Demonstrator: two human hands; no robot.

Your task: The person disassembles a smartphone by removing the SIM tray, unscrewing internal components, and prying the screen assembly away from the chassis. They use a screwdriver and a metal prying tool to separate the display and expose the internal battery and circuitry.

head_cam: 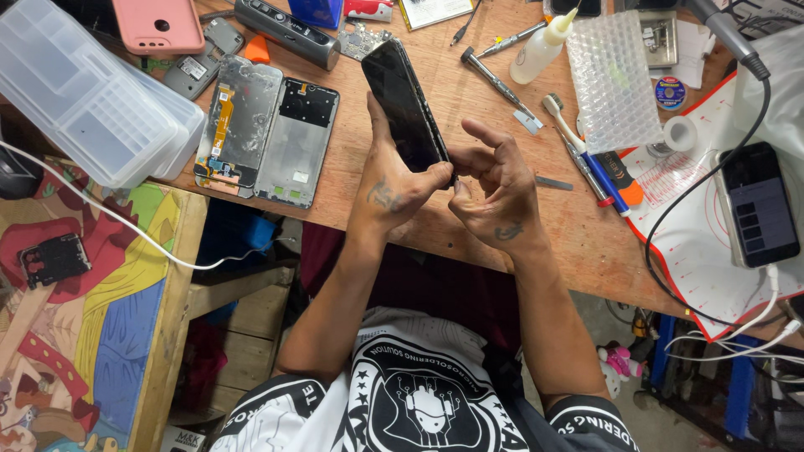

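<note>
A worn wooden desk [469,100] carries the clutter of phone repair. Above its near edge, the left hand [394,188] has its grip closed around the lower end of a dark phone [406,105], which stands tilted on edge over the desk, screen side facing left. The right hand [494,188] meets it at the phone's bottom corner, thumb and forefinger pinched narrow against the edge; whether they hold a small tool cannot be told. To the left lie two opened phone frames [268,130] side by side, beside a clear plastic box [84,92]. To the right sit a glue bottle [540,46], a screwdriver [494,79], a toothbrush [565,125] and a second phone [758,209] on a red mat [687,243].
</note>
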